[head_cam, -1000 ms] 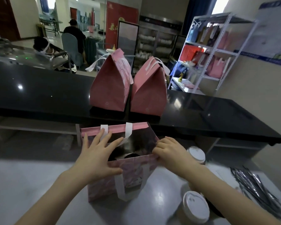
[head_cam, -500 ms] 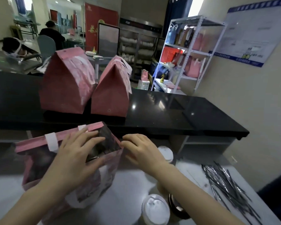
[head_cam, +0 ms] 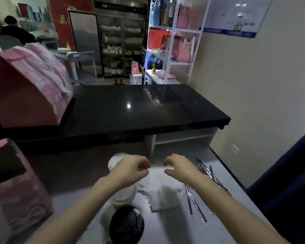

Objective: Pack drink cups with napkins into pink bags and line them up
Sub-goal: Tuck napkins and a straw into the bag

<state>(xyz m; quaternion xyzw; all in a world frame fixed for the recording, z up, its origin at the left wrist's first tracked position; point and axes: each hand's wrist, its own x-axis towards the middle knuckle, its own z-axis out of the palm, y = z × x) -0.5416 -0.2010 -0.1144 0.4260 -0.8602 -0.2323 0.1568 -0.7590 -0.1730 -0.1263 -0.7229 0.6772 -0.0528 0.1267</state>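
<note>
We note the hands moved off the bag [head_cam: 19, 199]; left hand [head_cam: 130, 170] and right hand [head_cam: 180, 167] now pinch a napkin [head_cam: 158, 169]. We fear the left wrist toppling the near cup [head_cam: 124, 195].

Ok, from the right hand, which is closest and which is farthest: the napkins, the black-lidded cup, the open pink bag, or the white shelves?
1. Napkins, right at the right hand.
2. Black-lidded cup, nearer the person, leftward.
3. Open pink bag, at the far left.
4. White shelves, behind the black counter.
</note>
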